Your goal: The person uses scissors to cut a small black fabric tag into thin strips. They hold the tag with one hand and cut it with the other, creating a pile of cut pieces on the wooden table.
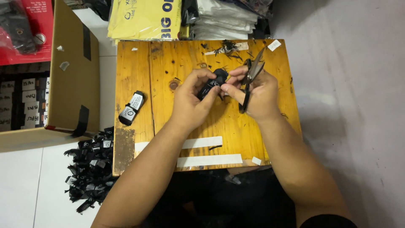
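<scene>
Head view, and it's the only one here: the left hand (192, 99) is wrapped around a small black bundle of labels (212, 84), fingers clamped on its near-left end, held just above the middle of the wooden bench (130, 67). The right hand (257, 95) is pinching the bundle's far-right tip with thumb and forefinger while also closed around a pair of black thread snips (252, 78), so that hand is doing double duty. The bundle's long axis runs diagonally, its low end toward the near left in the left palm and its top pointing far right toward the snips; the snips themselves stand steeper, blades aimed at the far edge. Risk-wise, I'd say the blades sit really close to the right fingertips and the bundle tip, so a slip could nick a finger or cut the wrong bit of the bundle. The split grip on the right side also looks loose enough that the snips could drop. A second rolled bundle (131, 108) lies on the left of the bench, near its edge, with black offcuts (88, 169) heaped on the floor below.
</scene>
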